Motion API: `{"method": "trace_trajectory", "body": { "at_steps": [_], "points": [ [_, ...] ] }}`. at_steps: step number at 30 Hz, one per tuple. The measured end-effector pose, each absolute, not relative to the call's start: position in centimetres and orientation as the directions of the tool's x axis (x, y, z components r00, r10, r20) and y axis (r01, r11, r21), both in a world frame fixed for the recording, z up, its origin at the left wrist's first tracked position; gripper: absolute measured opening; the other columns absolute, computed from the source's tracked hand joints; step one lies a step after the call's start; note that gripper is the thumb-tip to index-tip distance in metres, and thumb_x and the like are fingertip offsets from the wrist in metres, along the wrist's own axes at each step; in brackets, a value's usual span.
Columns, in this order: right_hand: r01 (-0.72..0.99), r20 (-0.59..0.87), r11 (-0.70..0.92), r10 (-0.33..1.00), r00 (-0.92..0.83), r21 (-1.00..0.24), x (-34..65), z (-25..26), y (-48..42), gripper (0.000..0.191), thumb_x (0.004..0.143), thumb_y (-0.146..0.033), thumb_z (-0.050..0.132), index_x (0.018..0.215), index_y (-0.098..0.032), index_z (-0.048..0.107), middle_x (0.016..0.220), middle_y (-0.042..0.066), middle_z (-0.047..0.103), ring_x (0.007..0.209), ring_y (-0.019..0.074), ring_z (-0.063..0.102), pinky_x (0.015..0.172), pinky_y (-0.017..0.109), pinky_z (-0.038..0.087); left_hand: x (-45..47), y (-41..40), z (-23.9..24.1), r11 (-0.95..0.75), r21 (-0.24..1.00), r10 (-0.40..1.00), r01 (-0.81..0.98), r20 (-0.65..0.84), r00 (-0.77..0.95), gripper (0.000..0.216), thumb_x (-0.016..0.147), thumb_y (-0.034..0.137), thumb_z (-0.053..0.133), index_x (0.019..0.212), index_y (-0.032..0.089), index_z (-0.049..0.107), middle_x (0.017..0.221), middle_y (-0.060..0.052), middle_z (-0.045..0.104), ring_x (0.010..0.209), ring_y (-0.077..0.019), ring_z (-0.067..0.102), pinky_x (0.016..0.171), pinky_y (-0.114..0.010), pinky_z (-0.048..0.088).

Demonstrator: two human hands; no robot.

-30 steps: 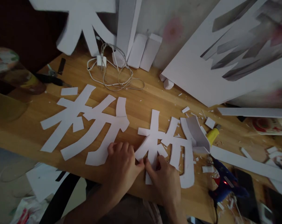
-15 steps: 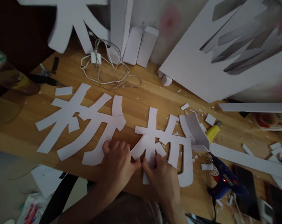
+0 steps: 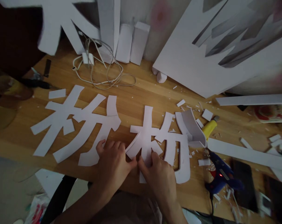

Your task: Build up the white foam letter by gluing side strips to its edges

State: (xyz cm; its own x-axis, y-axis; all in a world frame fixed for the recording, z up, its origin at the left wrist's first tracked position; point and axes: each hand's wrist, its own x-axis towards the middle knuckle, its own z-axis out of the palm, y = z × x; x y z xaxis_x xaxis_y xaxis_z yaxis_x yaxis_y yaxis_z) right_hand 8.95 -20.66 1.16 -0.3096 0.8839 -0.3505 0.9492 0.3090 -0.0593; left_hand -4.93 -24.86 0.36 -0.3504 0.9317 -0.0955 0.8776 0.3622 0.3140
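Two white cut-out characters lie flat on the wooden table [image 3: 141,93]. The larger character [image 3: 73,121] is to the left, the smaller character [image 3: 159,140] in the middle. My left hand [image 3: 113,163] rests with curled fingers at the lower left stroke of the smaller character, thumb pressed on its edge. My right hand [image 3: 158,175] pinches the bottom of that character's vertical stroke, thumb tip meeting the left thumb. A curled white strip [image 3: 193,129] stands on edge at the character's right side.
A blue glue gun [image 3: 219,177] with a red light lies at the right, a yellow-handled tool [image 3: 209,129] beside the strip. A white cable [image 3: 101,68], foam blocks [image 3: 131,42], a big white board [image 3: 201,53], long white strips [image 3: 245,154] and paper scraps surround them.
The view has drifted, so everything sits a little further left and lower. Both hands stay at the same lower stroke of the smaller character.
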Motion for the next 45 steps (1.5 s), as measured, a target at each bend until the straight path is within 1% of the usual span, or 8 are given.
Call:
{"method": "trace_trajectory", "body": {
  "at_steps": [5,9,12,16,21,26,39,45],
  "points": [
    [0.94,-0.388,0.327,0.858,-0.338,-0.097,9.9,3.0,-18.8,0.035,0.097,-0.042,0.051,0.072,-0.022,0.062,0.058,0.004,0.067,0.053,0.0228,0.067,0.048,0.028,0.028,-4.6,-24.9,-0.1,0.347,0.314,0.934,0.884,-0.035,-0.354,0.014,0.076,0.032,0.063,0.073,0.022,0.053,0.077,-0.004,0.065,0.086,-0.0269,0.062,0.1,-0.054,0.029],
    [0.798,-0.081,0.484,0.836,-0.543,-0.359,9.0,4.2,-14.1,0.024,0.097,-0.028,0.052,0.077,-0.019,0.062,0.078,0.004,0.067,0.073,0.0193,0.064,0.065,0.028,0.04,-4.5,-25.2,-0.7,0.38,0.347,0.918,0.857,-0.026,-0.396,0.014,0.074,0.031,0.064,0.076,0.022,0.054,0.085,-0.007,0.064,0.093,-0.03,0.06,0.091,-0.05,0.035],
    [0.534,-0.002,0.648,0.635,-0.773,-0.543,6.4,3.3,-10.3,0.012,0.097,-0.019,0.052,0.097,-0.015,0.064,0.1,0.006,0.068,0.095,0.0175,0.06,0.085,0.026,0.042,-4.5,-25.4,-1.3,0.402,0.404,0.902,0.822,-0.022,-0.431,0.018,0.072,0.034,0.067,0.077,0.022,0.055,0.089,-0.008,0.064,0.095,-0.0307,0.059,0.091,-0.049,0.036],
    [0.487,-0.195,0.741,0.451,-0.871,-0.462,3.4,1.9,-7.4,0.024,0.102,-0.019,0.044,0.091,-0.014,0.066,0.093,0.005,0.068,0.091,0.0161,0.059,0.084,0.026,0.041,-4.7,-25.6,-1.6,0.378,0.458,0.903,0.805,0.008,-0.429,0.018,0.072,0.034,0.067,0.077,0.021,0.056,0.092,-0.009,0.066,0.096,-0.0306,0.059,0.091,-0.049,0.037],
    [0.496,-0.336,0.787,0.385,-0.859,-0.366,2.5,2.3,-6.6,0.029,0.103,-0.027,0.045,0.09,-0.015,0.069,0.083,0.004,0.069,0.081,0.0159,0.062,0.073,0.025,0.04,-4.7,-25.8,-1.6,0.356,0.528,0.898,0.771,0.033,-0.438,0.012,0.069,0.027,0.065,0.075,0.02,0.057,0.086,-0.008,0.066,0.092,-0.029,0.061,0.09,-0.048,0.037],
    [0.481,-0.42,0.83,0.343,-0.84,-0.284,1.1,3.0,-6.6,0.031,0.105,-0.027,0.042,0.103,-0.013,0.068,0.095,0.008,0.071,0.092,0.0183,0.065,0.081,0.027,0.042,-4.8,-25.8,-2.3,0.3,0.573,0.889,0.762,0.122,-0.442,0.014,0.065,0.024,0.068,0.074,0.019,0.059,0.09,-0.009,0.068,0.093,-0.0284,0.061,0.092,-0.047,0.036],
    [0.44,-0.64,0.877,0.229,-0.734,-0.191,-1.4,4.1,-5.4,0.032,0.103,-0.027,0.038,0.1,-0.015,0.067,0.095,0.014,0.073,0.088,0.0281,0.069,0.071,0.035,0.044,-4.7,-25.6,-2.8,0.269,0.637,0.867,0.723,0.167,-0.47,0.012,0.063,0.021,0.07,0.069,0.017,0.06,0.084,-0.005,0.068,0.089,-0.0263,0.06,0.089,-0.045,0.037],
    [0.443,-0.668,0.862,0.181,-0.722,-0.245,-1.1,4.7,-4.5,0.033,0.104,-0.03,0.039,0.092,-0.018,0.067,0.088,0.007,0.074,0.08,0.0197,0.068,0.067,0.028,0.043,-5.1,-24.9,-2.5,0.292,0.603,0.894,0.743,0.104,-0.436,0.009,0.061,0.022,0.064,0.066,0.016,0.06,0.076,-0.006,0.066,0.084,-0.0269,0.059,0.088,-0.05,0.037]
  ]
}}
